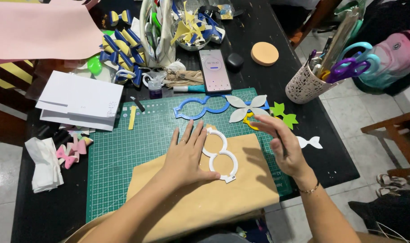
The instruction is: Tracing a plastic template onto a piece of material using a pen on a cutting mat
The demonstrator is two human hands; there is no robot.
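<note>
Head view: I see my left hand (187,155) lying flat, fingers spread, grip wide open and holding nothing, pressing the tan sheet (214,193) beside the white double-ring template (220,155), thumb touching its lower ring. The template sits on the tan sheet, over the green cutting mat (124,153) on the dark worktop (47,211). My right hand (281,144) hovers just right, grip closed around a thin dark pen (282,145).

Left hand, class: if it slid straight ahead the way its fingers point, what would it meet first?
Probably the blue figure-eight template on the green cutting mat. The left hand lies flat on tan sheet beside the white template, fingers pointing away; only bare mat shows between.
</note>
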